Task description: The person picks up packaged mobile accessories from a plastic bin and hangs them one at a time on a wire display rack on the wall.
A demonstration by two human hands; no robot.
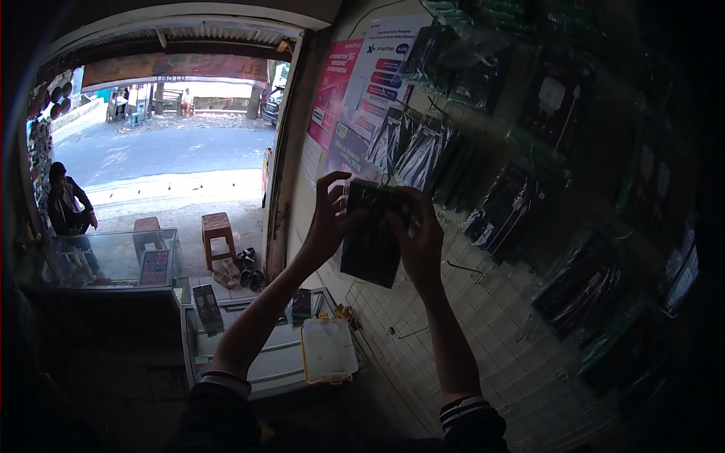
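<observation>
Both my hands are raised before a wire grid wall rack [476, 317]. My left hand [334, 215] has its thumb against the left side of a dark flat hanging package [371, 249], its index finger raised and curled. My right hand [422, 226] grips the upper right part of the same package. A small hook or hanger loop shows at the package's top edge. Similar packages in clear plastic [422, 150] hang just behind, and more packaged cable accessories [507, 212] hang to the right.
Below stands a glass display counter [272, 354] bearing a clear plastic box with yellow clips [328, 351] and dark packages [208, 308]. Another glass counter [119, 255] stands at left, with a person [69, 201] behind it. Stools [217, 226] and shoes [246, 272] are by the doorway.
</observation>
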